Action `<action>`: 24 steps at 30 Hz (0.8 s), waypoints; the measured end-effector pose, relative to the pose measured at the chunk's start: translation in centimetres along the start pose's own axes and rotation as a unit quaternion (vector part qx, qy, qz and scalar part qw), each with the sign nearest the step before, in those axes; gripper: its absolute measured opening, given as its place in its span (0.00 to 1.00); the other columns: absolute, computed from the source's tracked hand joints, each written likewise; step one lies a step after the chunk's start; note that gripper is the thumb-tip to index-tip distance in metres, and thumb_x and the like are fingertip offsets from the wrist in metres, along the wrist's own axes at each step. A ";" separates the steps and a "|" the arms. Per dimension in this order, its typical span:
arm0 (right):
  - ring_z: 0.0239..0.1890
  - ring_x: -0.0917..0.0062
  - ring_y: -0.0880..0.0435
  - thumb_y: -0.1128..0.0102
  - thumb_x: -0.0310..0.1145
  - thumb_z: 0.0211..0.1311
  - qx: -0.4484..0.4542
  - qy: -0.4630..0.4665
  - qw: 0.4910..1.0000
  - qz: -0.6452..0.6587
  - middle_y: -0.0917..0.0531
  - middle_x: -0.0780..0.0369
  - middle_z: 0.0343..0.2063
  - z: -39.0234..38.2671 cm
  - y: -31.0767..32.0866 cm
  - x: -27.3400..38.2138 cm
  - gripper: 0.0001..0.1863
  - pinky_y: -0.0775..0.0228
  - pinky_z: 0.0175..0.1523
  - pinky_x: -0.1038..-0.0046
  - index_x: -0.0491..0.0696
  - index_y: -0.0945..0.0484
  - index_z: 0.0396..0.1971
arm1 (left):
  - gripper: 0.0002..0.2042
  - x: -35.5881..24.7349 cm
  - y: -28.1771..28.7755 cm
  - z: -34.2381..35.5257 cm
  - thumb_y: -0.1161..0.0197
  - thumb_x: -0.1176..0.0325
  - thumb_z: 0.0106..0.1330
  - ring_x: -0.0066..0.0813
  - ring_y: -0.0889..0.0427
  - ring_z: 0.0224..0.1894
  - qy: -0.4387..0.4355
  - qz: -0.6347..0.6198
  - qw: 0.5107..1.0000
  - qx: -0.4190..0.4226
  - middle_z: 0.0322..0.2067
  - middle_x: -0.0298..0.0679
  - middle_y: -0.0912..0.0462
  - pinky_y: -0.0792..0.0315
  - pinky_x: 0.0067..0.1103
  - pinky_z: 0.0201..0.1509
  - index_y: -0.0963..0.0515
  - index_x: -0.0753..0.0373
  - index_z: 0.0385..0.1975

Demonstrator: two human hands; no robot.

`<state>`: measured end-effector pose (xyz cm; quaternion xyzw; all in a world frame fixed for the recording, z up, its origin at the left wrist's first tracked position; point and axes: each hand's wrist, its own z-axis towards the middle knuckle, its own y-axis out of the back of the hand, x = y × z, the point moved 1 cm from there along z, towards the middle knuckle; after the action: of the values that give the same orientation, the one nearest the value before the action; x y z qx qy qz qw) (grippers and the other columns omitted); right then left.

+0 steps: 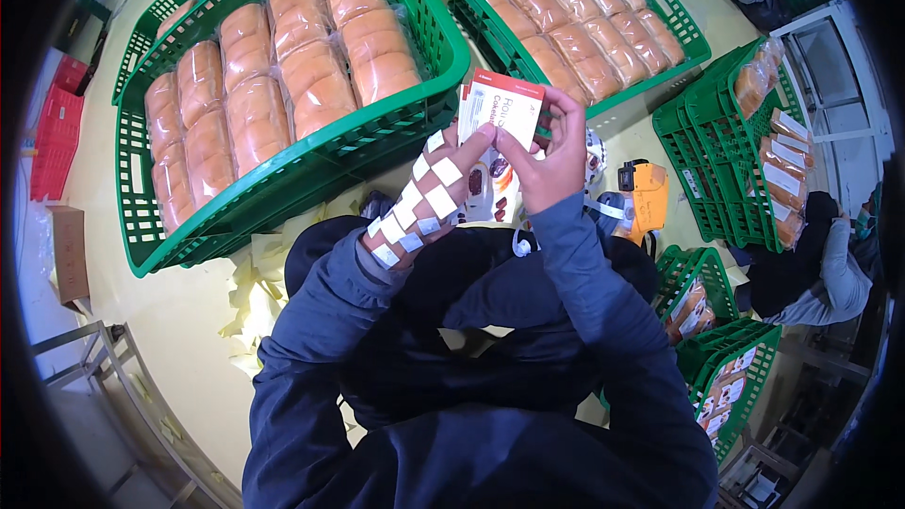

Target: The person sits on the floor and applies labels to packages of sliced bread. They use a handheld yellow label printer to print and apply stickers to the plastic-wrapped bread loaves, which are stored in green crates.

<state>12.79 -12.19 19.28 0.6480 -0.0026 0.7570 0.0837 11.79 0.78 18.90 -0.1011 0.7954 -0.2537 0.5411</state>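
Note:
My left hand (451,165) and my right hand (551,155) are together in front of me, thumbs nearly meeting. Between them they pinch a small stack of printed white labels with red edges (509,104), held upright. Rows of small white stickers (405,203) cover the back of my left hand and wrist. Just below the hands shows a sheet printed with brown and red pictures (488,190), partly covered by my fingers. Beyond my left hand stands a green crate (311,149) filled with plastic-wrapped bread loaves (255,118).
A second green crate (608,99) of wrapped bread (589,28) is at the far right. Right of me lie an orange device (649,198) and stacked green crates (698,151). Crumpled yellowish paper (255,306) litters the floor. Another person (815,259) sits at the right.

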 end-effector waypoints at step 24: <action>0.40 0.75 0.22 0.39 0.21 0.49 -0.064 -0.154 0.986 -0.013 0.21 0.58 0.38 0.9 0.6 -12.0 0.25 0.31 0.48 0.74 0.40 0.35 0.50 | 0.16 -3.5 2.2 0.0 0.47 0.68 0.66 0.30 0.19 0.38 -0.213 0.063 0.969 -0.105 0.37 0.48 0.20 0.24 0.23 0.42 0.30 0.72 0.49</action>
<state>15.36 -14.40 7.76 0.7501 -0.0559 0.6453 0.1334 13.46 4.17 20.59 -0.1587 0.6886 -0.1073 0.6994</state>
